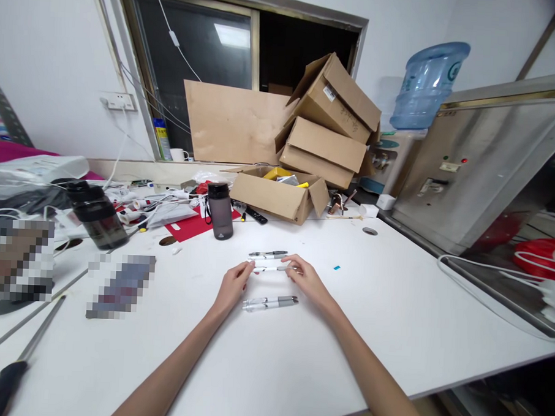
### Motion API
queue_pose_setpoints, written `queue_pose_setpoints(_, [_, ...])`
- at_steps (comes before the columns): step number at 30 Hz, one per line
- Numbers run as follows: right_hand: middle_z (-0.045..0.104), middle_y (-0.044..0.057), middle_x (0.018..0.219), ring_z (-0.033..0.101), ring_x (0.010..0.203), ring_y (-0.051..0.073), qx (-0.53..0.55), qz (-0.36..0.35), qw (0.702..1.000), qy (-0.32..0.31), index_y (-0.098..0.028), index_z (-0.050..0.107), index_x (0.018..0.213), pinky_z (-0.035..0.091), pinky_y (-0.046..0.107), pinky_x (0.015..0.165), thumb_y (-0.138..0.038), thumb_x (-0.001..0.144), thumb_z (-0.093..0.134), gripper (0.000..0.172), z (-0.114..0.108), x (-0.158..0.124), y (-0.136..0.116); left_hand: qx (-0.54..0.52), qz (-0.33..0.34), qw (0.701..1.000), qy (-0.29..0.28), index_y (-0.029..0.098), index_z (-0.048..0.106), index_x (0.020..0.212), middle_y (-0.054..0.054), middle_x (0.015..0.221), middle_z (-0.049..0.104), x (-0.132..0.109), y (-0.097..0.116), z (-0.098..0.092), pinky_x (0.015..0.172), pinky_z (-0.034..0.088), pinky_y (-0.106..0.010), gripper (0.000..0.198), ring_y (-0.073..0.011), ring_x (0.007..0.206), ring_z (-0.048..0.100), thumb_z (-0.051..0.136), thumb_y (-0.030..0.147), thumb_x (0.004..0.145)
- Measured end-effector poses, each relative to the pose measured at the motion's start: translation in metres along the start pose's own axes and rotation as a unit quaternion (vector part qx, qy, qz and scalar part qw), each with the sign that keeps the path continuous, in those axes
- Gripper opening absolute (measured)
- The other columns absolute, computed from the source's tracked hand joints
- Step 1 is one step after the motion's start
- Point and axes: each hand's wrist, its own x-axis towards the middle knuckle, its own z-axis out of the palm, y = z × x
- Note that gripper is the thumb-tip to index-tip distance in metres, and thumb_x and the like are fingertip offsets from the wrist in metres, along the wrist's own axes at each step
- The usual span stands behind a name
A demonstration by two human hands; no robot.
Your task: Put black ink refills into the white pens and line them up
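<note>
Three pens lie in a row on the white table (392,311). My left hand (234,286) and my right hand (304,278) pinch the two ends of the middle pen (270,268), fingers closed on it. The far pen (269,254) rests just beyond my hands. The near pen (269,303), clear-bodied with a grey grip, sits between my wrists, untouched.
A dark grey bottle (220,210) and a black bottle (96,214) stand behind my hands. An open cardboard box (278,196) and stacked boxes (330,121) crowd the back. A metal cabinet (482,162) borders the right. A black-handled tool (3,386) lies at the near left.
</note>
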Motion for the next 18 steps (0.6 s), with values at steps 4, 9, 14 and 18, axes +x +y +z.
queue_pose_setpoints(4, [0.045,-0.006,0.058,0.04,0.055,0.014,0.004,0.045,0.999,-0.012,-0.022,0.066,0.102,0.032,0.026,0.058,-0.038,0.091,0.049,0.026,0.0,-0.0012,-0.0023,-0.001,0.0,1.0,-0.004,0.018,0.068,0.078,0.004,0.059,0.047,-0.0012,0.0011,0.0002,0.056,0.033,-0.024,0.047,-0.0133,0.055,0.042,0.052,0.06,0.089])
queue_pose_setpoints(9, [0.051,-0.004,0.069,0.044,0.064,0.015,-0.023,0.003,1.0,0.001,-0.024,0.067,0.104,0.034,0.025,0.063,-0.034,0.087,0.054,0.024,-0.0004,-0.0027,-0.0049,-0.003,-0.005,1.0,0.001,0.018,0.067,0.077,0.004,0.059,0.048,-0.0011,0.0007,0.0008,0.056,0.033,-0.024,0.047,-0.0135,0.054,0.042,0.052,0.061,0.089])
queue_pose_setpoints(14, [0.046,-0.004,0.06,0.04,0.057,0.015,-0.006,0.04,0.999,-0.022,-0.021,0.066,0.104,0.031,0.026,0.058,-0.042,0.092,0.047,0.031,-0.0001,-0.0021,-0.0019,-0.005,0.004,1.0,-0.002,0.019,0.065,0.075,0.005,0.058,0.045,-0.0007,0.0004,0.0009,0.057,0.033,-0.024,0.046,-0.0135,0.055,0.042,0.052,0.06,0.089])
queue_pose_setpoints(18, [0.05,-0.004,0.068,0.044,0.064,0.015,-0.013,0.012,1.0,-0.008,-0.023,0.067,0.101,0.033,0.026,0.063,-0.036,0.089,0.052,0.024,0.0005,-0.0015,-0.0017,-0.005,0.002,1.0,-0.001,0.018,0.065,0.075,0.005,0.058,0.042,-0.0017,0.0019,0.0013,0.056,0.032,-0.024,0.047,-0.0135,0.055,0.04,0.052,0.061,0.089])
